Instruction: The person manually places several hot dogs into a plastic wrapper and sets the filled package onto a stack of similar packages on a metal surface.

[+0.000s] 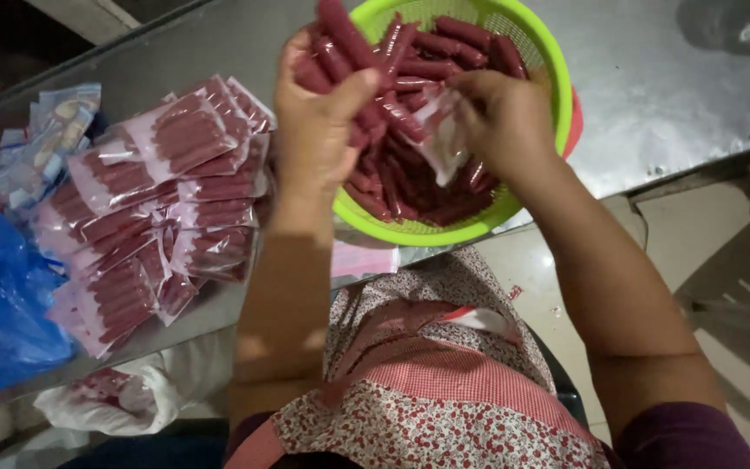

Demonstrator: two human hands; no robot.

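Clutching sausages (340, 52), left hand (319, 122); right hand (505, 117) pinches pouch (444, 139).

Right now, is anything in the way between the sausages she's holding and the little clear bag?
Nothing visible. The left hand grips a bunch of red sausages above the green basket, beside the clear bag held by the right hand.
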